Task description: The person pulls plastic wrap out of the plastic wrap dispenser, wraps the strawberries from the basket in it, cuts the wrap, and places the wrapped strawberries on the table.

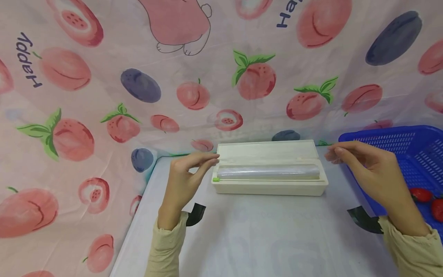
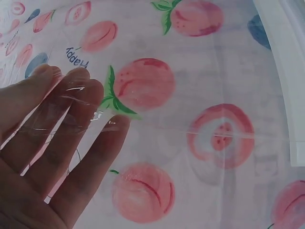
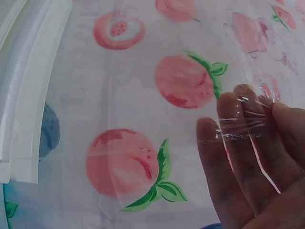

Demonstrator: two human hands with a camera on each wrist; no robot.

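My left hand [image 1: 185,179] is raised at the left end of a white cling film box [image 1: 270,188], thumb and fingertips pinching clear cling film [image 2: 97,116]. Past the box's right end, my right hand [image 1: 373,175] pinches cling film [image 3: 243,126] in the same manner. In both wrist views the film lies creased over the fingers, and a faint straight edge runs from them toward the box side. The box lid [image 1: 266,150] stands open at the back. Inside sits the film roll [image 1: 270,172], with a green slider [image 1: 216,179] at the box's left front corner.
A blue plastic basket [image 1: 429,132] stands at the right, behind my right forearm, with red fruits [image 1: 421,195] in it. Fruit-print cloth [image 1: 194,130] hangs behind and left of the white table [image 1: 263,234]. Black straps [image 1: 196,214] stick out from both sleeves.
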